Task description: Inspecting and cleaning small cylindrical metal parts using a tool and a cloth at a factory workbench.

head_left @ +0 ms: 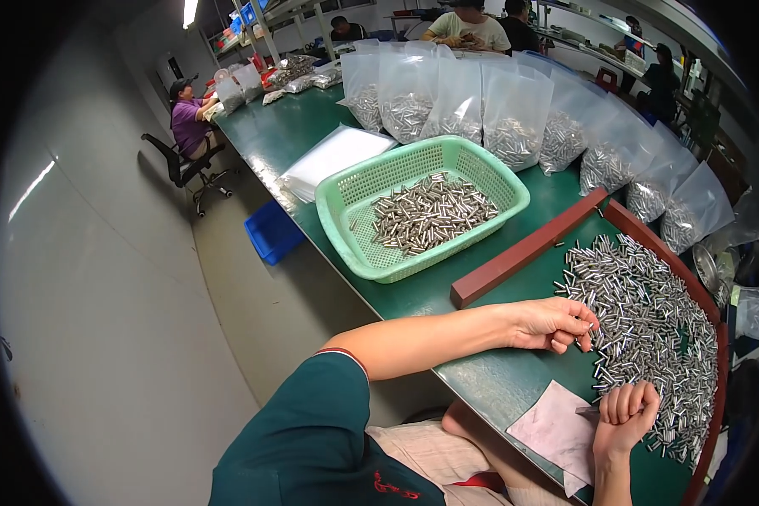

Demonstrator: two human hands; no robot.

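I have the left hand (544, 325) at the near-left edge of the loose metal pins (637, 282), palm low, fingers bent and drawn together. Metal glints at the tips; can't tell if a pin is pinched or just lies behind. Right hand (622, 415) is clenched in a loose fist, fingers grasping what looks like a dark slim tool (587, 411), its end poking out left over the pale cloth (552, 434). I'd guess that grip just parks the tool while the left works.

Pins are spread out on the green surface (489, 375), right side, mostly a thin layer, probably so single ones are easy to see and reach. Red-brown bar (527, 249) on the left, long curved edging (722, 363) on the far right: they read as a fence, since pins roll. The near-left corner has no bar, which leaves room for the forearms.

More pins sit in the green basket (447, 247), beyond the bar, so the two lots stay apart. Filled clear bags (513, 126) stand along the back, mouths up, likely to avoid spills. Flat plastic sheets (337, 160) lie left of them, beside the basket.
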